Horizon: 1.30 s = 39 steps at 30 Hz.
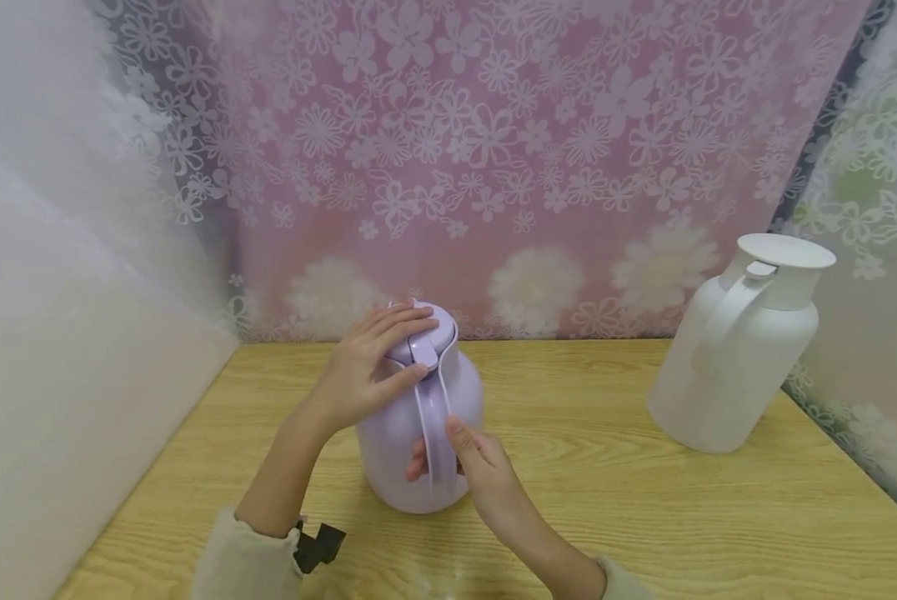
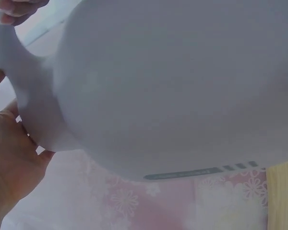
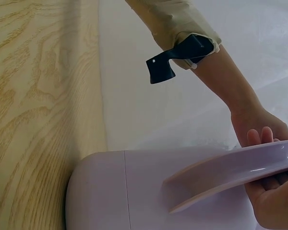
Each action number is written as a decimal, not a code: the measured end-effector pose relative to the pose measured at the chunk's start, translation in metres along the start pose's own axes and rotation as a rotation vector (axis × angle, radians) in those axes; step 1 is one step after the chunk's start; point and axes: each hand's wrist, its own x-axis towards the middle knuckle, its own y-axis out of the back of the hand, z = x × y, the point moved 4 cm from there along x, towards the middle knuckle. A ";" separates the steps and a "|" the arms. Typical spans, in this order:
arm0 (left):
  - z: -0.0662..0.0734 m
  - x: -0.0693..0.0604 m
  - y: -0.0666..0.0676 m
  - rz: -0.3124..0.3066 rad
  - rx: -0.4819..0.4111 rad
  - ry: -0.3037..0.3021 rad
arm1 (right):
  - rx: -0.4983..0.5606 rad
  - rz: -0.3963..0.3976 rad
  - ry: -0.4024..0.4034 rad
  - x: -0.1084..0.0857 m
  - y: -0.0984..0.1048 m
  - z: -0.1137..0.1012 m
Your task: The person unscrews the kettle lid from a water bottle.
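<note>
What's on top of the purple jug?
Left hand rests on its lid, beside the lever. The lid's right side shows in the head view; the part under the hand is covered.

Pale beige sleeves (image 1: 244, 562), black angular bracket (image 1: 319, 547) at left cuff (image 1: 272, 543)

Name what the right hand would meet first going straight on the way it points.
Past the handle it grips, the right hand would probably meet the lilac thermal jug's body first; the gap's depth is unclear.

Jug (image 2: 173, 86) large across the frame, dark stripe (image 2: 182, 174) low, hands (image 2: 14, 163) by its handle (image 2: 31, 93)
</note>
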 end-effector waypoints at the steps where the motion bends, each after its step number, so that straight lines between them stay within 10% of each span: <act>1: 0.000 0.000 0.001 -0.014 -0.003 0.008 | -0.004 0.004 -0.002 0.000 0.000 0.000; 39: 0.008 0.004 0.011 -0.280 0.057 0.239 | -0.004 0.045 -0.161 -0.002 -0.003 -0.001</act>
